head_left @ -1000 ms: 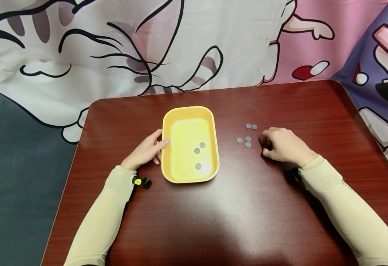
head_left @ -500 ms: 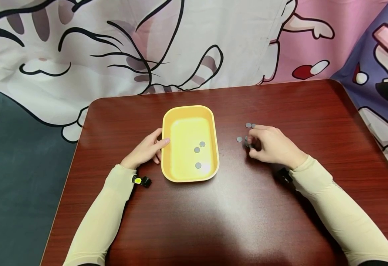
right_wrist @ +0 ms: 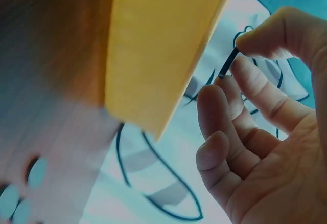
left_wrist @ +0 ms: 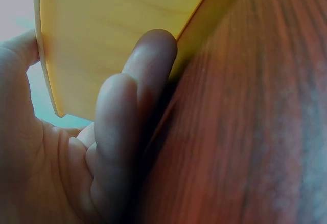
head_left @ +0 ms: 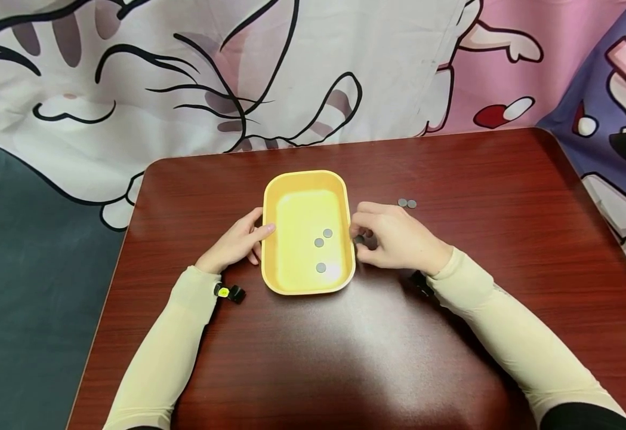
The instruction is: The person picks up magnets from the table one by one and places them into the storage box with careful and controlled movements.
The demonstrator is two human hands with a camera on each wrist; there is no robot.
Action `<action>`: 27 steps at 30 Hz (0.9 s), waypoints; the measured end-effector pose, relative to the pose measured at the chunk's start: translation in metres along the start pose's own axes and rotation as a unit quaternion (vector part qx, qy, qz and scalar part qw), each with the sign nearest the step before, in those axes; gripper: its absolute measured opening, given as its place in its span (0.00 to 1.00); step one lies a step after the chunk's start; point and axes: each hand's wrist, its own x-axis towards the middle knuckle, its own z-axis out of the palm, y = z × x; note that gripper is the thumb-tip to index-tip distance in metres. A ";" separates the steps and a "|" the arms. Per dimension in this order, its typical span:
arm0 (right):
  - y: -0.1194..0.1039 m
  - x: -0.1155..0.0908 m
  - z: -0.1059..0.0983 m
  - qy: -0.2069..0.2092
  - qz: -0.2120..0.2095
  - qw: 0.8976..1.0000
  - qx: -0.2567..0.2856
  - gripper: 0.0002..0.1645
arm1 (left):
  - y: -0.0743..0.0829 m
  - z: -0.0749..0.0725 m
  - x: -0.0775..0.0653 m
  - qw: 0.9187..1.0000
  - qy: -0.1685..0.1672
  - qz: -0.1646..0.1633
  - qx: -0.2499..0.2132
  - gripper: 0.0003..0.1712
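Note:
My left hand point(head_left: 237, 239) holds the yellow plastic tray point(head_left: 266, 275) by its left wall, thumb point(left_wrist: 25, 50) over the rim and fingers point(left_wrist: 120, 111) along the outside. Inside the tray lie three small grey discs point(head_left: 319, 242). At the tray's right rim, my right hand point(head_left: 395, 236) pinches one thin grey disc point(right_wrist: 229, 63) between thumb and fingertips. The right wrist view shows this disc edge-on, beside the tray's outer wall point(right_wrist: 158, 45).
Two grey discs point(head_left: 407, 203) rest side by side on the dark red wooden table point(head_left: 484, 179), beyond the right hand. In the right wrist view, several discs point(right_wrist: 36, 173) lie on the table. A cartoon-print cloth point(head_left: 302, 71) hangs behind the table's far edge.
My right hand has moved left from the right of the loose discs, over them, to the tray's right rim, and now carries a disc. The left hand and tray have stayed in place.

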 end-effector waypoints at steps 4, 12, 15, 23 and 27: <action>-0.009 0.011 0.007 -0.006 -0.019 1.000 0.015 0.08 | -0.001 0.000 0.000 1.000 -0.002 -0.001 0.000 0.32; -0.019 0.024 0.028 -0.015 -0.056 0.998 0.023 0.09 | -0.002 0.000 0.000 1.000 -0.001 -0.002 0.000 0.32; -0.022 0.027 0.034 -0.026 -0.058 0.998 0.012 0.09 | -0.003 0.000 0.000 1.000 -0.002 0.001 -0.001 0.33; -0.025 0.034 0.046 -0.073 -0.048 0.996 -0.034 0.09 | -0.003 -0.001 0.001 1.000 0.001 -0.002 -0.001 0.33; -0.026 0.036 0.049 -0.086 -0.049 0.994 -0.041 0.10 | -0.002 -0.001 0.000 1.000 0.000 -0.001 0.001 0.33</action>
